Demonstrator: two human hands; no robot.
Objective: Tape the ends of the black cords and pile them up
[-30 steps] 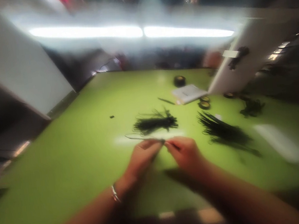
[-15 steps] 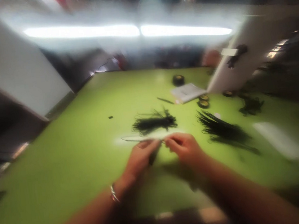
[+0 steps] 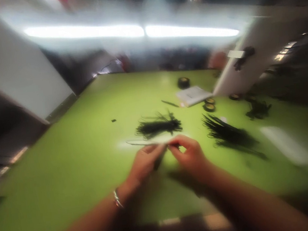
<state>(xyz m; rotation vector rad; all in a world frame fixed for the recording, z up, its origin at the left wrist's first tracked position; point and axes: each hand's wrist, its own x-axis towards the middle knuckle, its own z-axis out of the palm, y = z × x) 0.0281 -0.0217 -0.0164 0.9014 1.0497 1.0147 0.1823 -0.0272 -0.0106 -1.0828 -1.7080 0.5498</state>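
Observation:
Both my hands meet above the green table [image 3: 79, 169], near its middle. My left hand [image 3: 144, 163] pinches a thin dark strand [image 3: 140, 143] that sticks out to the left. My right hand [image 3: 189, 156] is closed in a pinch on the same strand's right end, fingertips touching the left hand's. Just beyond the hands lies a black bundle of thin strands [image 3: 158, 127]. A longer black bundle [image 3: 229, 136] lies to the right. The picture is blurred, so I cannot make out what the strands are.
A white booklet [image 3: 193, 95] and a dark pen-like stick [image 3: 171, 103] lie further back, with a black tape roll [image 3: 183, 82] and small rolls [image 3: 209, 105] near them. A white board [image 3: 248, 62] leans at the right. Another dark tangle [image 3: 258, 110] sits far right.
My right hand has shifted slightly up and left, its fingers curling more over the strand's end. The left hand has hardly moved.

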